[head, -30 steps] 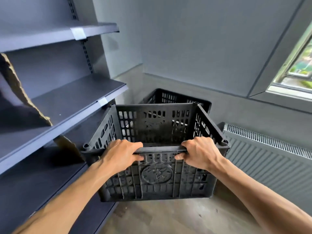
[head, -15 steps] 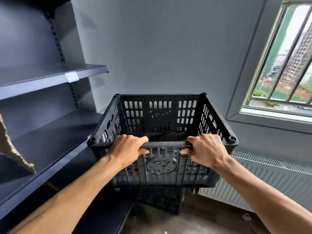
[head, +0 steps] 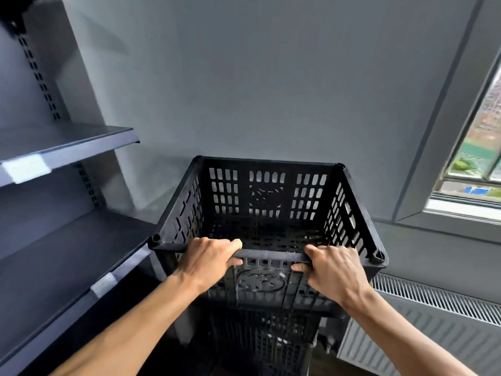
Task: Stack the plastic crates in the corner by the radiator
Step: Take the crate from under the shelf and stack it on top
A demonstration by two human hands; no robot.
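Note:
A black slotted plastic crate fills the middle of the view, level and empty inside. My left hand and my right hand both grip its near rim, thumbs on the outer face. Directly under it stands another black crate, mostly hidden; the upper one looks set on or just over it, and I cannot tell whether they touch. The grey radiator runs along the wall right beside them.
Dark grey metal shelves close in on the left, their edge almost touching the crate's left corner. A plain grey wall is straight behind. A window with a sill sits at the upper right, above the radiator.
The crate in my hands has gone from in front of the corner crate to directly above it. My view has tilted upward, so the lower crate has dropped toward the bottom edge.

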